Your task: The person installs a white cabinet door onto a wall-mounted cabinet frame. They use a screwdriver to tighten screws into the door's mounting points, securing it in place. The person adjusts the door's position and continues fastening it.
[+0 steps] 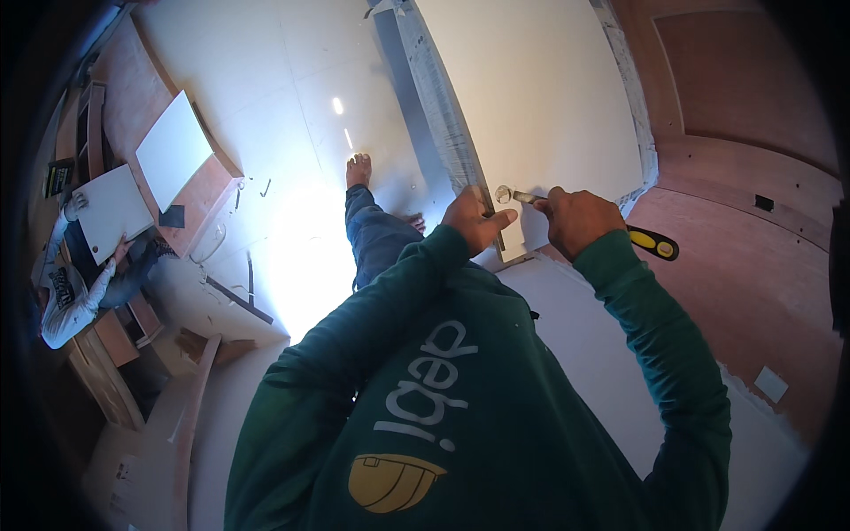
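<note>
My right hand (pixel 580 219) is closed around a chisel (pixel 653 242) with a black-and-yellow handle. Its metal blade points left, with the tip at a round spot (pixel 504 194) near the corner of a pale board. Whether that spot is a recess or a fitting, I cannot tell. My left hand (pixel 479 219) grips the edge of the pale board (pixel 549 97) just left of the spot, thumb lying over its face and the other fingers partly hidden. Greyish wrapping (pixel 434 97) runs along the board's left side.
Reddish-brown wood panels (pixel 726 257) stand at the right. On the far left another person (pixel 80 292) sits holding a white panel (pixel 115 212), next to a second white panel (pixel 174 146) on a wooden board. Dark strips (pixel 239 299) lie on the brightly lit floor (pixel 292 115).
</note>
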The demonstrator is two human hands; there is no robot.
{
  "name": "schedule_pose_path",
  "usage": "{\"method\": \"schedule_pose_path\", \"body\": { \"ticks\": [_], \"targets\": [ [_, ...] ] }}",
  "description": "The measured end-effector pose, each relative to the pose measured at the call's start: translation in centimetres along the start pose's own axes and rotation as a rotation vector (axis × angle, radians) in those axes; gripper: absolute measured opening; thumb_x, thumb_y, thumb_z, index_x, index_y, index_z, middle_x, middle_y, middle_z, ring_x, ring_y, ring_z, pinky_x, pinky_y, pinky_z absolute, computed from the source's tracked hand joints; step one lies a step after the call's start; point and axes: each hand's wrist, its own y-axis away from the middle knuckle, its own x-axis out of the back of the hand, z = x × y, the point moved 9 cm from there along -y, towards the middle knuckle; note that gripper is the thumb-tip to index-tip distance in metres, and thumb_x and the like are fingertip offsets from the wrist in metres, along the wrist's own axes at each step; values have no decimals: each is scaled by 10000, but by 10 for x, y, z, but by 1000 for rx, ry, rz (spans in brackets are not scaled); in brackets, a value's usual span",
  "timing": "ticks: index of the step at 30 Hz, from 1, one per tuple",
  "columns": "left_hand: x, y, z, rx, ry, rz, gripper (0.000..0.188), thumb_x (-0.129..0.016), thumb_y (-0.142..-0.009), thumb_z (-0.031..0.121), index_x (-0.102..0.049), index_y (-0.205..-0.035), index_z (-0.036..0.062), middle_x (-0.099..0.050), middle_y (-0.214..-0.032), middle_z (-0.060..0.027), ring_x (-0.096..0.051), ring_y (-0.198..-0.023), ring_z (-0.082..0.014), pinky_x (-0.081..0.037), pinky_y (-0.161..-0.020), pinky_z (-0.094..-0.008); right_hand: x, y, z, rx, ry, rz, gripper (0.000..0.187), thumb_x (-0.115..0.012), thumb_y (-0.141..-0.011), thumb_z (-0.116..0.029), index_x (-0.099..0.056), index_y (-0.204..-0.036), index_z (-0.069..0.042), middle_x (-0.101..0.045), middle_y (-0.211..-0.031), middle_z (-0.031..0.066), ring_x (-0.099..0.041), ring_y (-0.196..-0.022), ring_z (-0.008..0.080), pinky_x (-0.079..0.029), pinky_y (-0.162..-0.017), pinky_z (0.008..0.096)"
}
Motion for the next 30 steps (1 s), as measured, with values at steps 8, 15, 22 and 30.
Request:
{"method": "schedule_pose_path", "body": {
  "ticks": [8,15,22,30],
  "targets": [
    [1,-7,-13,1,1,41,561,-822,-913,215,-521,-1291,-70,-683,-1140,-173,-710,-1035,-253,-654,-812,-386,4,1,-12,9,4,-139,399,-537,-1087,-382,-778,-1055,-66,-777,-916,181,-769,-851,349,-608,-806,467],
    [6,-8,-21,-102,2,136,567,-838,-872,346,-586,-1159,-72,-726,-1024,-183,-711,-940,-261,-566,-833,-379,5,-2,-13,-29,-39,-141,321,-572,-1067,-332,-787,-1100,-95,-782,-923,166,-771,-851,336,-609,-800,459],
    [4,1,-11,21,-125,53,657,-827,-909,338,-487,-1275,-88,-660,-1153,-217,-699,-983,-257,-630,-769,-379,14,-13,-19,111,139,39,208,-640,-1012,-288,-784,-1064,-147,-786,-912,111,-777,-853,289,-606,-766,428],
    [8,-4,-12,23,-290,97,621,-833,-877,411,-540,-1136,-71,-717,-1055,-253,-714,-969,-345,-558,-853,-417,34,-36,-53,441,367,213,163,-673,-922,-213,-791,-880,-109,-777,-848,123,-777,-855,303,-595,-773,426]
  ]
}}
